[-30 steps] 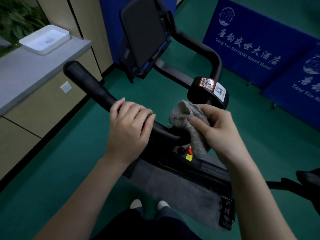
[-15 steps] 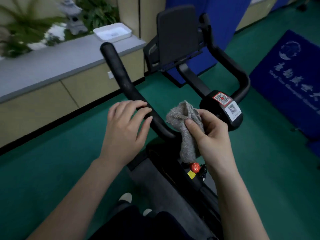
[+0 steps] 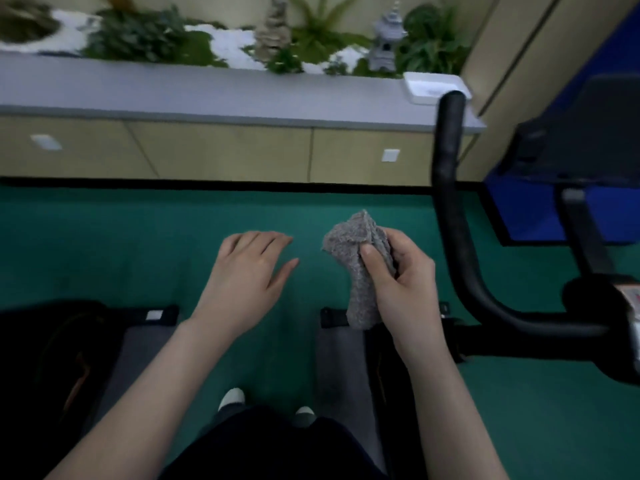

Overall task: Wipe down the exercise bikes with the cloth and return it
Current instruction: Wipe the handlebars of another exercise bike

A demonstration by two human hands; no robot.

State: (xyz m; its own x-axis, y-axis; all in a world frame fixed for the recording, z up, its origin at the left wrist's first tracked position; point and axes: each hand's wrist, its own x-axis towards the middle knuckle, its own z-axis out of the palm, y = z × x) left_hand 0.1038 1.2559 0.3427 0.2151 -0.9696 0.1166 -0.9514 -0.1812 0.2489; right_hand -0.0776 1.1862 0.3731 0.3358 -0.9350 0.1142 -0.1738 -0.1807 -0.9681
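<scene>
My right hand grips a crumpled grey cloth, held in the air above the green floor with its tail hanging down. My left hand hovers beside it with relaxed fingers, touching nothing. The exercise bike's black handlebar rises to the right of both hands, apart from them. Its dark screen shows blurred at the far right. Part of a second black bike sits at the lower left.
A long grey counter over beige cabinets runs across the back, with a white tray at its right end and plants behind. Grey mats lie under the bikes. My white shoes stand on the green floor between them.
My left hand has let go of the handlebar and the cloth has come off the bike. The view has swung left, so the bike now sits at the right.
</scene>
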